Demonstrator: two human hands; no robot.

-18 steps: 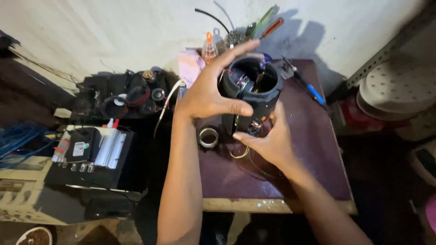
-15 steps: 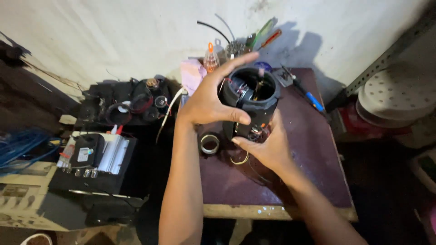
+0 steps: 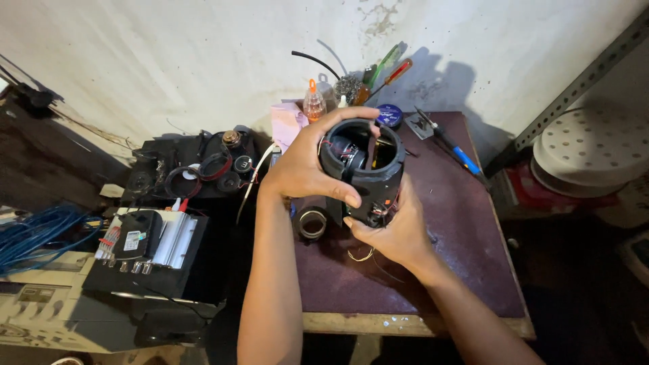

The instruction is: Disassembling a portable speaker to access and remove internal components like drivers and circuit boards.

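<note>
My left hand (image 3: 307, 165) wraps around the rim and left side of a black cylindrical housing (image 3: 368, 177) with coloured wires and a motor part visible inside its open top. My right hand (image 3: 395, 233) cups the housing from below and in front. Both hands hold it raised above a dark maroon table (image 3: 460, 263). A small tape roll (image 3: 312, 224) lies on the table just left of the housing. A loose loop of thin wire (image 3: 360, 255) lies under my right hand.
At the table's back stand a small glue bottle (image 3: 314, 103), a cup of screwdrivers (image 3: 378, 74), a blue round tin (image 3: 389, 115) and a blue-handled soldering iron (image 3: 453, 147). Left are black device parts (image 3: 203, 169), a finned unit (image 3: 155, 240) and blue cable (image 3: 40, 233). A white perforated disc (image 3: 595, 152) is right.
The housing has stayed in both hands and dropped slightly toward the table. My left fingers have curled more around its rim, and the view has shifted a little.
</note>
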